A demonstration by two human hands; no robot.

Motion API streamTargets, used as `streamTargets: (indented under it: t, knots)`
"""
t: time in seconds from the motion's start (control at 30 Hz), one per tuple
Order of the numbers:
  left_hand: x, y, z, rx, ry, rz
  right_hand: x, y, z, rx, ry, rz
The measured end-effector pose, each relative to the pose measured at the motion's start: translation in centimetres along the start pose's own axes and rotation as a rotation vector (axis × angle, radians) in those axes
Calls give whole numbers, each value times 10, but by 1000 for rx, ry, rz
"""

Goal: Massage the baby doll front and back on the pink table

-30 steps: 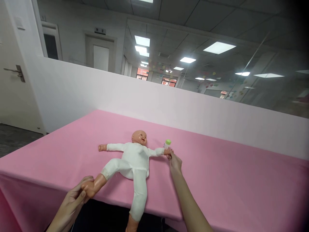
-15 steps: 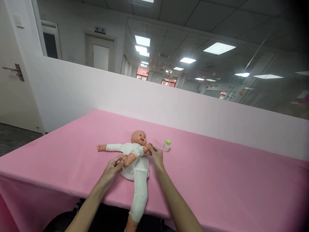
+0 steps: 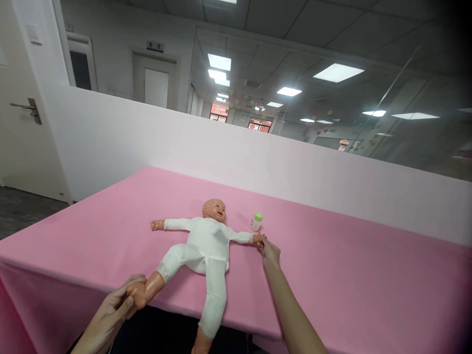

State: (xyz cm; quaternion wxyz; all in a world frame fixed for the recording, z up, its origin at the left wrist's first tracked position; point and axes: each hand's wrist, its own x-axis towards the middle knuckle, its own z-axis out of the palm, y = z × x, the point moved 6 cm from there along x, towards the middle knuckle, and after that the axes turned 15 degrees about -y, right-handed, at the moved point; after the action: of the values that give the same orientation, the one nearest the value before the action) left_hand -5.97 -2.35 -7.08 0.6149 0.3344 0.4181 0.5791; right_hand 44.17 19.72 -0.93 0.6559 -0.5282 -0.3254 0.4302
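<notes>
A baby doll (image 3: 208,238) with a white cloth body lies on its back on the pink-covered table (image 3: 332,275). Its bare head points away from me, turned to the right. My left hand (image 3: 114,312) is closed around the doll's foot at the left, with that leg stretched toward the table's front edge. Out to the right, my right hand (image 3: 271,253) pinches the doll's small hand, the arm held straight sideways. The doll's other arm lies spread to the left, and its other leg hangs over the front edge.
A small white bottle with a green cap (image 3: 256,222) stands just beyond my right hand. Behind the table runs a low white wall (image 3: 236,152) with glass above it. A door (image 3: 25,113) is at the far left.
My hands have moved apart. The doll's leg, earlier bent up over its body, is now stretched down to the left; its arm, earlier folded in, is now extended right.
</notes>
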Motion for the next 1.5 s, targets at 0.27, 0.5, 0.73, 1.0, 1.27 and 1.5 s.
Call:
streamTargets:
  t: [0.27, 0.5, 0.73, 1.0, 1.27, 1.5]
  knots:
    - [17, 16, 34, -104, -74, 70, -27, -38, 47, 142, -153, -29]
    - [70, 51, 120, -51, -350, 211, -81, -65, 131, -203, -487, -260]
    - [108, 28, 150, -47, -421, 181, -90, -38, 152, -278, -565, -266]
    - [57, 43, 95, -20, -268, 170, -20, -47, 63, 11, -216, -134]
    - [-8, -6, 19, -27, -43, -19, -3, 6, -4, 49, 32, 88]
    - [8, 10, 38, -64, -65, 75, -15, -31, 38, 120, -123, -30]
